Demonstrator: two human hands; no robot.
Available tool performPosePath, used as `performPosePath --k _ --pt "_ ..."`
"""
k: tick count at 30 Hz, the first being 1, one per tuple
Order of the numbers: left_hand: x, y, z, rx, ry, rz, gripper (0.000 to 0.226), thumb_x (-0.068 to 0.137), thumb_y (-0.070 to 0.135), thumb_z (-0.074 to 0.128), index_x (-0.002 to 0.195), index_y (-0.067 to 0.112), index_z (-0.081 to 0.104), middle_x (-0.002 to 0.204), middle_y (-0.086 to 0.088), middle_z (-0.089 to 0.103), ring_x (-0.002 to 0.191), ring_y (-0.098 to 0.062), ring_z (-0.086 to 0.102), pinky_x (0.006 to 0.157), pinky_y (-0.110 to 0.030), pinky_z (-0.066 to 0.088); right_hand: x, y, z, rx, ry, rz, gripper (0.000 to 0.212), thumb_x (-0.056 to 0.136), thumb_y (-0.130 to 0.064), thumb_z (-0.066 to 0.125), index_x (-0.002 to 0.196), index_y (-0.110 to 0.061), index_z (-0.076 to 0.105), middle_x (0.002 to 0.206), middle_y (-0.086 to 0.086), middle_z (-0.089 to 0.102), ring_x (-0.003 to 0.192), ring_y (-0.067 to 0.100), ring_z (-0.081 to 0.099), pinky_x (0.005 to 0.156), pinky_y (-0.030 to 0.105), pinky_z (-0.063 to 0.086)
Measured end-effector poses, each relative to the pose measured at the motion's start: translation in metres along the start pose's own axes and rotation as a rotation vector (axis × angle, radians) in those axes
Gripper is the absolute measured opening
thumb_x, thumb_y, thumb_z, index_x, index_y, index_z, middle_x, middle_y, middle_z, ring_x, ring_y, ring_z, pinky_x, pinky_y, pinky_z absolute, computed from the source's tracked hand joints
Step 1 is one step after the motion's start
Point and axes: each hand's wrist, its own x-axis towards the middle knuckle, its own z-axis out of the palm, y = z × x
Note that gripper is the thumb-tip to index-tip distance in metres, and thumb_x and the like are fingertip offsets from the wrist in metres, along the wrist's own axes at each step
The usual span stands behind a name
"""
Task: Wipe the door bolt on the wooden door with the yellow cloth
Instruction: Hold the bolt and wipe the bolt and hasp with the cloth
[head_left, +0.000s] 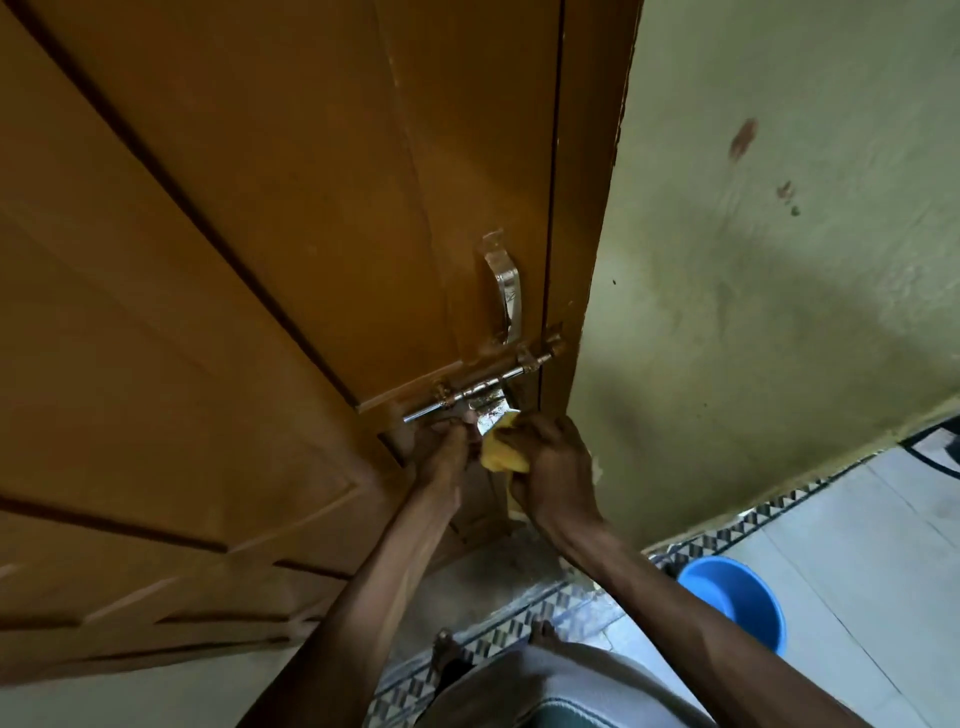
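Note:
A shiny metal door bolt (483, 387) runs across the orange-brown wooden door (234, 260), its right end reaching the door frame. Its flat hasp plate hangs below the rod. My left hand (447, 452) pinches the lower edge of that plate, just under the bolt's left end. My right hand (550, 467) is closed on the bunched yellow cloth (501, 454), which presses against the plate from the right. Part of the cloth is hidden behind my right hand.
A curved metal pull handle (506, 291) sits above the bolt. A stained green wall (779, 260) stands to the right of the door frame. A blue plastic bucket (737, 597) rests on the tiled floor at lower right. My bare feet (543, 631) stand by the threshold.

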Motion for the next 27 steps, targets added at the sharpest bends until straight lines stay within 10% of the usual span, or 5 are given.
performPosePath --k 7,14,19,23,27 --pt "0.01 -0.005 -0.003 -0.02 -0.089 -0.039 0.02 0.094 0.02 0.061 0.079 0.008 0.068 0.086 -0.018 0.068 0.072 -0.026 0.063 0.068 -0.031 0.053 0.012 -0.004 0.013 0.039 0.01 0.085 0.048 0.054 -0.011 0.072 0.101 -0.022 0.075 0.113 0.004 0.067 0.097 0.035 0.061 0.072 0.038 0.055" --pt "0.008 -0.008 -0.001 0.001 -0.087 0.0 0.023 0.099 0.011 0.048 0.084 0.006 0.064 0.066 -0.005 0.069 0.054 -0.013 0.066 0.045 -0.02 0.053 0.024 -0.021 0.008 0.205 0.213 0.246 0.033 0.061 -0.026 0.071 0.093 -0.023 0.076 0.097 0.004 0.07 0.084 0.025 0.066 0.072 0.03 0.051" --pt "0.016 -0.008 -0.003 0.035 -0.099 -0.119 0.02 0.099 0.02 0.048 0.093 0.011 0.065 0.075 -0.004 0.072 0.073 -0.019 0.063 0.072 -0.029 0.057 0.04 -0.027 0.001 0.179 0.211 0.293 0.034 0.066 -0.023 0.074 0.1 -0.021 0.076 0.098 0.004 0.073 0.088 0.029 0.068 0.074 0.034 0.054" --pt "0.021 -0.01 -0.003 0.021 -0.077 -0.04 0.02 0.096 0.017 0.055 0.083 0.01 0.07 0.064 -0.003 0.07 0.057 -0.016 0.064 0.046 -0.019 0.052 0.018 -0.009 0.003 0.0 0.095 0.06 0.043 0.061 -0.014 0.07 0.102 -0.026 0.072 0.117 0.005 0.065 0.09 0.032 0.065 0.071 0.038 0.056" --pt "0.014 -0.013 -0.004 -0.02 -0.073 0.054 0.03 0.096 0.014 0.057 0.066 0.015 0.059 0.046 0.009 0.056 0.041 -0.006 0.049 0.055 -0.026 0.037 -0.003 0.009 0.002 -0.195 -0.167 0.074 0.039 0.073 -0.017 0.07 0.107 -0.036 0.07 0.118 -0.002 0.063 0.095 0.03 0.063 0.073 0.032 0.052"
